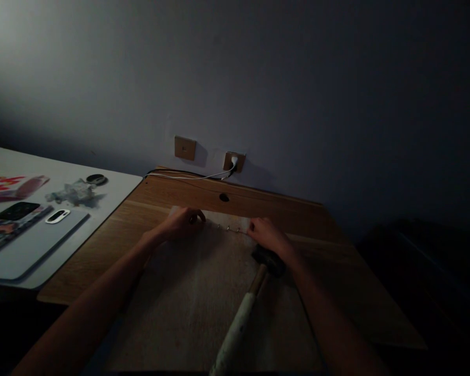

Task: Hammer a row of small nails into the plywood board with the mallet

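Observation:
A pale wooden board (203, 303) lies on the table under both hands. Near its far edge three small shiny metal pieces (227, 228), like nails or hooks, stand in a row. My left hand (183, 223) rests at the board's far left with its fingers curled. On the other side of the row is my right hand (269, 236), fingers bent and pressed together. A thin line seems to run from the row to the right fingertips; what either hand pinches is too small and dark to tell. A hammer (237, 318) with a dark head lies on the board, below my right hand.
The brown wooden table (337, 271) stands against the wall, with a cable hole (224, 197) at the back. A charger with cables (203, 178) is plugged into a wall socket (239, 163). On the white table (113, 183) at left lie a silver device (43, 248), packets and crumpled plastic (78, 192).

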`<state>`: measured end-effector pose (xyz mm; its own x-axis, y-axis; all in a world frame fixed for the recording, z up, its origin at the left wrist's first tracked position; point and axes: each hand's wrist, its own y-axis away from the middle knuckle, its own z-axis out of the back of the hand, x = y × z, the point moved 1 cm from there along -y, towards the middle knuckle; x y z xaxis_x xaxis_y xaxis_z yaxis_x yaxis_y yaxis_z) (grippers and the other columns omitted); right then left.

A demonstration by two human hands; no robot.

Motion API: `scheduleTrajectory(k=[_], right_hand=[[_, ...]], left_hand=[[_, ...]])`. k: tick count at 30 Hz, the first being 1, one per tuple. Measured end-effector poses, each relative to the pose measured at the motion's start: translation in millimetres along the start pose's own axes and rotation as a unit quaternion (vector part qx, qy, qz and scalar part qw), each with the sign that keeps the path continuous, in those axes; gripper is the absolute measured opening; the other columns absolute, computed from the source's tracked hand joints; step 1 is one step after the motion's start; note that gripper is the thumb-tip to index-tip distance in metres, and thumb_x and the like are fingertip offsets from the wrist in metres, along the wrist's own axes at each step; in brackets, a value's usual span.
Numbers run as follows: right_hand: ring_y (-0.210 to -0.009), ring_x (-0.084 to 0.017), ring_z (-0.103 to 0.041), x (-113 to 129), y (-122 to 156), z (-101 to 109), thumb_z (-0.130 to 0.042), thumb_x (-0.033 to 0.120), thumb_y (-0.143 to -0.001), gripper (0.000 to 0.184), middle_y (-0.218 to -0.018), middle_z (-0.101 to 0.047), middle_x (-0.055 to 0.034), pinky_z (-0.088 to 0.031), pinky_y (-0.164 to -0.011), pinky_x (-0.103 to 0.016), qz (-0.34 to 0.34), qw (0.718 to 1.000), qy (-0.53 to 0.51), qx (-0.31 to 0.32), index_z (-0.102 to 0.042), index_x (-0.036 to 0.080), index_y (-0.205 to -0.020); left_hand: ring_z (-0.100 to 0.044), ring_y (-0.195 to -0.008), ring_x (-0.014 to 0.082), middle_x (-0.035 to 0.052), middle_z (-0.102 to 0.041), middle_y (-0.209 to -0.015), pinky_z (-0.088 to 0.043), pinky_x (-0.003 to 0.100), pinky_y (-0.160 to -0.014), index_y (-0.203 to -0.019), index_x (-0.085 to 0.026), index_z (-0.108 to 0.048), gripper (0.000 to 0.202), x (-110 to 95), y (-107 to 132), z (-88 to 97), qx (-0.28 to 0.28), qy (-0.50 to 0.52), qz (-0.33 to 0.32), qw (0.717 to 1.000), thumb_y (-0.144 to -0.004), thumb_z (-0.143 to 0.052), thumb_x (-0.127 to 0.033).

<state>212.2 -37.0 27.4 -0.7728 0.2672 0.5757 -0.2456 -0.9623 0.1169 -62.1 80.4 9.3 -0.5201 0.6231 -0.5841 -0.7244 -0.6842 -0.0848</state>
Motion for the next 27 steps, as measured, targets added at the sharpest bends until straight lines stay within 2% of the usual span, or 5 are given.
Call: scheduleTrajectory(k=[8, 12, 17, 22, 27], right_hand=[[-0.042, -0.013, -0.030, 15, 13, 16, -0.032, 0.042, -0.092, 0.031, -0.056, -0.038, 0.0052, -0.033, -0.043, -0.024, 0.040, 0.978, -0.203, 0.014, -0.043, 0.026, -0.069], [-0.042, -0.013, -0.029, 20, 18, 21, -0.026, 0.055, -0.091, 0.039, -0.059, -0.037, 0.0046, -0.031, -0.040, -0.025, 0.059, 0.966, -0.249, 0.023, -0.042, 0.026, -0.069], [-0.049, -0.015, -0.046, 19, 7, 9, -0.042, 0.060, -0.090, 0.044, -0.058, -0.049, 0.0019, -0.034, -0.048, -0.026, 0.042, 0.988, -0.147, 0.000, -0.055, 0.024, -0.070], [-0.093, -0.026, -0.066, 23, 5, -9, -0.070, 0.037, -0.083, 0.022, -0.081, -0.071, -0.0081, -0.044, -0.080, -0.032, 0.036, 0.999, 0.006, -0.015, -0.062, 0.023, -0.069], [-0.104, -0.030, -0.064, 30, 9, -12, -0.067, 0.026, -0.082, 0.006, -0.095, -0.072, -0.0112, -0.041, -0.088, -0.037, 0.035, 0.998, 0.052, -0.006, -0.062, 0.023, -0.080]], left_hand=[[-0.058, -0.065, 0.0136, 0.0007, -0.065, -0.072, -0.040, 0.023, -0.064, -0.084, -0.020, -0.069, 0.024, -1, -3, -9.3, -0.059, -0.013, -0.027, 0.998, -0.087, -0.058, -0.041], [-0.047, -0.057, 0.0120, 0.0007, -0.057, -0.066, -0.035, 0.023, -0.054, -0.077, -0.018, -0.060, 0.036, -7, -6, -9.7, -0.100, 0.177, 0.032, 0.979, -0.089, -0.049, -0.050], [-0.036, -0.048, 0.0101, 0.0037, -0.056, -0.068, -0.030, 0.023, -0.046, -0.079, -0.018, -0.053, 0.031, -2, -12, -13.5, -0.075, 0.416, 0.129, 0.897, -0.089, -0.037, -0.043], [-0.055, -0.062, 0.0144, 0.0013, -0.063, -0.071, -0.040, 0.023, -0.056, -0.084, -0.019, -0.065, 0.029, -8, -6, -16.0, -0.066, 0.152, 0.050, 0.985, -0.086, -0.050, -0.045], [-0.067, -0.077, 0.0207, 0.0062, -0.074, -0.085, -0.046, 0.027, -0.069, -0.107, -0.021, -0.074, 0.029, -18, 0, -19.9, -0.025, -0.020, -0.004, 0.999, -0.089, -0.057, -0.035]])
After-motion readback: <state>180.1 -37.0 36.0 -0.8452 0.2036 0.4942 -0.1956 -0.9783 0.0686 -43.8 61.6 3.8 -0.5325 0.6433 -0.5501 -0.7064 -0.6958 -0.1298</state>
